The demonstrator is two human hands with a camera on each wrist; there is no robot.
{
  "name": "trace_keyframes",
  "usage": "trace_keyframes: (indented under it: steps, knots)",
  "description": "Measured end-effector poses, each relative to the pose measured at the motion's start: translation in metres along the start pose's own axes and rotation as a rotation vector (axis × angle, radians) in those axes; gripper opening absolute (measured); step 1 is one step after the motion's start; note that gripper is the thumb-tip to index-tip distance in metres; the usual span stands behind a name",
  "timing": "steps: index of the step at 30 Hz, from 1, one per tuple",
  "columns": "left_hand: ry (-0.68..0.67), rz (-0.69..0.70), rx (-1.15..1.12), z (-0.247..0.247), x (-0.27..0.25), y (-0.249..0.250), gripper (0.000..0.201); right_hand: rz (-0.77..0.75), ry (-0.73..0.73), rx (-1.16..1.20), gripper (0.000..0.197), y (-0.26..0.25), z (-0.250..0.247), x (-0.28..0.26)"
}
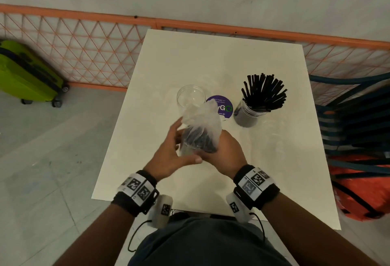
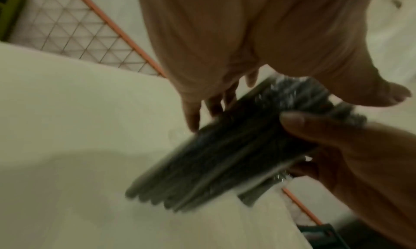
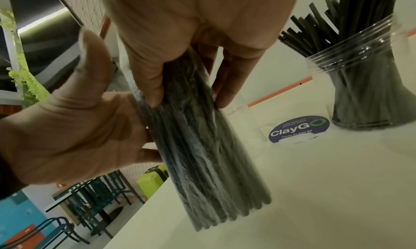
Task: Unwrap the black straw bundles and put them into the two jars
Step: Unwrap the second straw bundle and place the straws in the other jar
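A bundle of black straws (image 1: 200,139) in a clear plastic bag (image 1: 203,115) is held upright above the white table (image 1: 263,160), in front of an empty clear jar (image 1: 191,96). My right hand (image 1: 225,151) grips the bundle's upper part, fingers and thumb curled round it (image 3: 157,78). My left hand (image 1: 168,155) lies open against the bundle's left side, thumb spread and fingers straight behind the bundle (image 3: 191,155). The loose bag top bunches above the straws. A second clear jar (image 1: 247,115) at the right holds several loose black straws (image 1: 263,92).
A round purple sticker (image 1: 223,107) lies on the table between the jars. An orange mesh fence (image 1: 84,50) runs behind the table. A lime-green suitcase (image 1: 27,75) stands on the floor at left; stacked dark chairs (image 1: 358,122) and an orange bag (image 1: 363,187) at right.
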State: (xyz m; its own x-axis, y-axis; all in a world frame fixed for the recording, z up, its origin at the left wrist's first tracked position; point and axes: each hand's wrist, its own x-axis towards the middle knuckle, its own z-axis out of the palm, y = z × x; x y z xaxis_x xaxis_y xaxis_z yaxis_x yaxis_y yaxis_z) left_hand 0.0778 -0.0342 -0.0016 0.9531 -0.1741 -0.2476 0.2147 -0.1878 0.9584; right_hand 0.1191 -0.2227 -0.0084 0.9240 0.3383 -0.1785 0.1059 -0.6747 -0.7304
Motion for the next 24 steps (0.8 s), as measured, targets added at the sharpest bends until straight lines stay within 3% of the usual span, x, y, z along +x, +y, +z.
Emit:
trace_keyframes:
  steps: [7, 10, 15, 17, 21, 24]
  knots:
    - [0.115, 0.025, 0.056, 0.032, 0.004, -0.046, 0.052, 0.055, -0.094, 0.007, 0.068, 0.009, 0.013, -0.006]
    - [0.106, 0.081, 0.185, 0.036, 0.002, -0.059, 0.039, 0.052, -0.115, 0.009, 0.066, 0.015, 0.011, -0.012]
    - [0.048, 0.119, 0.460, 0.029, 0.004, -0.069, 0.058, 0.125, -0.166, -0.101, 0.060, 0.018, 0.016, -0.012]
    - [0.035, 0.185, 0.370, 0.026, 0.005, -0.061, 0.055, 0.136, -0.199, -0.101, 0.059, 0.022, 0.022, -0.010]
    - [0.087, 0.149, 0.266, 0.028, 0.006, -0.064, 0.066, 0.179, -0.239, -0.137, 0.059, 0.029, 0.028, -0.004]
    - [0.056, 0.112, 0.309, 0.032, 0.004, -0.067, 0.080, 0.189, -0.233, -0.094, 0.081, 0.035, 0.033, -0.005]
